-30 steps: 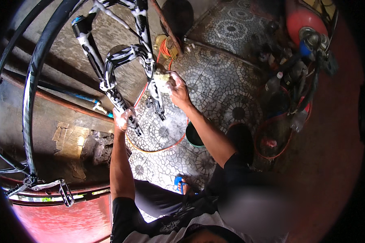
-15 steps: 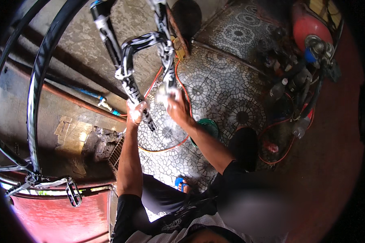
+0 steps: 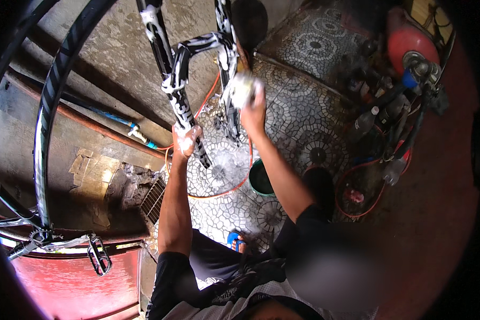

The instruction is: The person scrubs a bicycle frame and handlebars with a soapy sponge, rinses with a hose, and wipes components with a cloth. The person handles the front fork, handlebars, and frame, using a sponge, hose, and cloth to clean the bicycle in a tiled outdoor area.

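Observation:
A black bicycle fork [image 3: 181,69] streaked with white foam hangs at an angle in front of me, its upper end running out of the top of the picture. My left hand [image 3: 186,141], foam over its fingers, is closed round the lower part of the fork's left leg. Beside the right leg, my right hand [image 3: 255,111] grips a pale, foamy sponge [image 3: 242,92]. Motion blurs the sponge, and I cannot tell whether it touches the leg.
Below the fork, a dark green bucket [image 3: 261,178] stands on patterned tiles. An orange hose [image 3: 218,196] loops round there. A black bicycle frame [image 3: 50,101] with a pedal [image 3: 98,257] is at left, near a floor grate [image 3: 153,200]. A red tank [image 3: 410,45] and plastic bottles [image 3: 366,120] are at right.
My right hand has moved up and to the right with the sponge, from the right leg's lower part. The fork and my left hand have shifted slightly right.

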`<state>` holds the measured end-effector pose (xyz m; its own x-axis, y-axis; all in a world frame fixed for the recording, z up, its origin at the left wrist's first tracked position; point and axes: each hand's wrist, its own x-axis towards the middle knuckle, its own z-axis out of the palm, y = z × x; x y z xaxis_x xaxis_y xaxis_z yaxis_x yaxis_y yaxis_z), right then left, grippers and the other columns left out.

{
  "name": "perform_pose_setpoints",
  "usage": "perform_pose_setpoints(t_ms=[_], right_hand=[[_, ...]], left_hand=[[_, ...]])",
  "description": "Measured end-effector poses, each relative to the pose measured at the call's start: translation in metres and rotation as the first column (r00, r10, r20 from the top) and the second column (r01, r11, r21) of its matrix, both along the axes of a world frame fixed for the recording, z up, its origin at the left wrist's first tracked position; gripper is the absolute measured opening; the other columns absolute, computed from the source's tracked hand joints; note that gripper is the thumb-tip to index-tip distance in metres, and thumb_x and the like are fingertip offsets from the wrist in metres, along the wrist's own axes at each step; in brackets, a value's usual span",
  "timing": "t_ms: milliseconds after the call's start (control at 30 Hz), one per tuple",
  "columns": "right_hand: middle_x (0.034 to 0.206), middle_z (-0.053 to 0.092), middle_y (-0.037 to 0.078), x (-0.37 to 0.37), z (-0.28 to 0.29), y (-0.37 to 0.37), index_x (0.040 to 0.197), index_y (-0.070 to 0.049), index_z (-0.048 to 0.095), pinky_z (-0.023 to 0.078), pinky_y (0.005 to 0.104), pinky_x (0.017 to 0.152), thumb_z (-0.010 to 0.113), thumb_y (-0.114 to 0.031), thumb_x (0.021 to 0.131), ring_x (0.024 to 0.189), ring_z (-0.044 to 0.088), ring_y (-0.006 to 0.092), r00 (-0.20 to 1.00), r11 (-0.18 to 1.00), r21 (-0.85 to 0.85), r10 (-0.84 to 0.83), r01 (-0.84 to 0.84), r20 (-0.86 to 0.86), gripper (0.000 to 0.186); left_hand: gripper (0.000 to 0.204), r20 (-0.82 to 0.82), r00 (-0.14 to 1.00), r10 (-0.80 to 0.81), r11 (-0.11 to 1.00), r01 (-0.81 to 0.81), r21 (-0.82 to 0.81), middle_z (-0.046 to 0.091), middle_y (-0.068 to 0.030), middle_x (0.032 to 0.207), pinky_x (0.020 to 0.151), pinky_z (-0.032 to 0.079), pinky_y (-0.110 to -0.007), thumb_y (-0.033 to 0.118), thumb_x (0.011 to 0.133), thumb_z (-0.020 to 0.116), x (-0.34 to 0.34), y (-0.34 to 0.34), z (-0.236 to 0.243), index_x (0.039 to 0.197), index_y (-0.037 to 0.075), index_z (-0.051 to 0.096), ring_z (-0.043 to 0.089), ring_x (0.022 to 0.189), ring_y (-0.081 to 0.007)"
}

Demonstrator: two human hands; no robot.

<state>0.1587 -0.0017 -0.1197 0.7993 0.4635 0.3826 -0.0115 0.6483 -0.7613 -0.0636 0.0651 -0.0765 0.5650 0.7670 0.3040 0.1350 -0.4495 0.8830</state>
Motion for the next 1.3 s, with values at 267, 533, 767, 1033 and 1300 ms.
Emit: perform_pose_setpoints(t_ms=[267, 533, 767, 1033, 1300], right_hand=[[0.123, 0.067, 0.002, 0.026, -0.005, 0.014, 0.129, -0.014, 0.062, 0.046, 0.0388, 0.087, 0.042, -0.051, 0.103, 0.111, 0.057, 0.0120, 0.438, 0.550, -0.102, 0.525, -0.829, -0.730, 0.050], [0.104, 0.071, 0.007, 0.038, 0.022, 0.064, 0.117, -0.009, 0.066, 0.055, 0.0379, 0.084, 0.039, -0.050, 0.103, 0.090, 0.068, 0.0193, 0.599, 0.720, 0.169, 0.665, -0.673, -0.446, 0.051], [0.132, 0.064, 0.005, -0.006, -0.125, 0.029, 0.138, -0.007, 0.059, 0.048, 0.0389, 0.092, 0.046, -0.051, 0.102, 0.116, 0.059, 0.0161, 0.576, 0.526, -0.236, 0.764, -0.817, -0.290, 0.058], [0.124, 0.068, 0.004, -0.012, -0.182, 0.030, 0.139, -0.009, 0.055, 0.045, 0.0399, 0.100, 0.049, -0.033, 0.103, 0.112, 0.060, 0.0170, 0.659, 0.497, -0.433, 0.578, -0.752, -0.482, 0.044], [0.105, 0.071, 0.004, 0.000, -0.170, 0.040, 0.117, -0.008, 0.066, 0.055, 0.0310, 0.080, 0.046, -0.019, 0.105, 0.091, 0.068, 0.0156, 0.592, 0.572, -0.251, 0.548, -0.781, -0.591, 0.025]], left_hand=[[0.014, -0.033, 0.995, 0.093, 0.995, -0.093, 0.024, 0.062, -0.0015, 0.064, 0.055, 0.045, -0.031, 0.013, 0.078, 0.070, 0.003, -0.015, 0.012, 0.072, 0.003, 0.063, 0.057, 0.058, -0.0128], [0.011, -0.031, 0.994, 0.106, 0.992, -0.103, 0.073, 0.062, -0.0029, 0.061, 0.053, 0.045, -0.032, 0.010, 0.077, 0.068, -0.002, -0.029, 0.018, 0.072, 0.002, 0.061, 0.057, 0.055, -0.0129], [0.014, -0.067, 0.989, 0.135, 0.991, -0.135, 0.009, 0.063, -0.0030, 0.062, 0.054, 0.046, -0.031, 0.014, 0.077, 0.070, -0.006, -0.031, 0.018, 0.074, 0.002, 0.063, 0.058, 0.056, -0.0129], [0.014, -0.062, 0.992, 0.109, 0.994, -0.108, 0.015, 0.062, -0.0025, 0.060, 0.052, 0.045, -0.032, 0.013, 0.080, 0.068, -0.001, -0.025, 0.021, 0.072, 0.002, 0.064, 0.057, 0.053, -0.0120], [0.011, -0.003, 0.998, 0.068, 0.996, -0.067, 0.062, 0.057, 0.0009, 0.061, 0.052, 0.043, -0.031, 0.008, 0.078, 0.070, 0.000, -0.022, 0.019, 0.075, 0.003, 0.060, 0.053, 0.056, -0.0111]])
